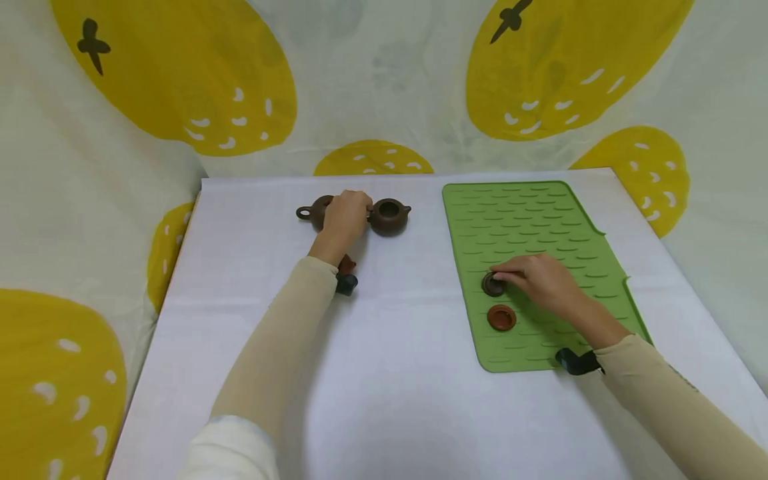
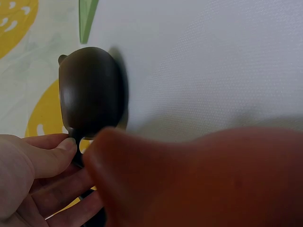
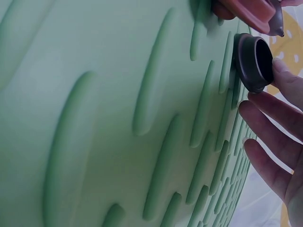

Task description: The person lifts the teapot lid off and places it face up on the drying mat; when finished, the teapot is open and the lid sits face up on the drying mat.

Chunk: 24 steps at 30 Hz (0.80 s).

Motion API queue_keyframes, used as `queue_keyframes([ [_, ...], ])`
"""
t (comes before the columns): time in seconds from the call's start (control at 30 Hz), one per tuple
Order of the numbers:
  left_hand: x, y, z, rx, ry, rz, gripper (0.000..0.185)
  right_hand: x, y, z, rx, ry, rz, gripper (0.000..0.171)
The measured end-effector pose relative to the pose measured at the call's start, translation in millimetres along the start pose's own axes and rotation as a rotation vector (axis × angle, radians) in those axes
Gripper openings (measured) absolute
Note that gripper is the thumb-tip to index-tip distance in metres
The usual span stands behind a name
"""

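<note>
My left hand [image 1: 346, 215] lies between two small dark-brown teapots at the back of the table. It pinches the handle of the lidless teapot [image 1: 389, 217] on its right. In the left wrist view the thumb [image 2: 54, 151] and fingers close on that teapot's [image 2: 90, 90] handle. The other teapot [image 1: 313, 212] is partly hidden behind the hand. My right hand [image 1: 540, 279] rests on the green ribbed mat [image 1: 528, 213], its straight fingers [image 3: 272, 125] touching a dark lid [image 1: 493, 285] [image 3: 253, 61]. A red-brown lid [image 1: 501, 317] [image 3: 251, 12] lies just nearer on the mat.
A red-brown object [image 1: 347, 265] shows under my left wrist and fills the left wrist view as a blur [image 2: 203, 179]. The white table [image 1: 396, 373] is backed and flanked by a cloth with yellow fruit prints [image 1: 180, 73].
</note>
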State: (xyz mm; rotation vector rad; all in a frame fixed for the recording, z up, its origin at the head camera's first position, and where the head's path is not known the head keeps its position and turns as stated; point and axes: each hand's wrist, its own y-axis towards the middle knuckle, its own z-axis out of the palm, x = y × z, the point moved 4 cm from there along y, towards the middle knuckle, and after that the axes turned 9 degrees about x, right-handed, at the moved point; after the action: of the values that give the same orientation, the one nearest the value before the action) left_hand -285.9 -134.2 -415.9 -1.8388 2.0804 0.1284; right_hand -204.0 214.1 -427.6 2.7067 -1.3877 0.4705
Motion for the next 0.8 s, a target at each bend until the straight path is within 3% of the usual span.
queue_keyframes([
  [0.27, -0.4, -4.0, -4.3, 0.007, 0.032, -0.033, 0.024, 2, 1, -4, -0.04, 0.001, -0.057, 0.02],
  [0.8, -7.5, -1.6, 3.1, 0.002, 0.09, -0.056, 0.027, -8, -12, 0, -0.096, 0.015, -0.079, 0.019],
])
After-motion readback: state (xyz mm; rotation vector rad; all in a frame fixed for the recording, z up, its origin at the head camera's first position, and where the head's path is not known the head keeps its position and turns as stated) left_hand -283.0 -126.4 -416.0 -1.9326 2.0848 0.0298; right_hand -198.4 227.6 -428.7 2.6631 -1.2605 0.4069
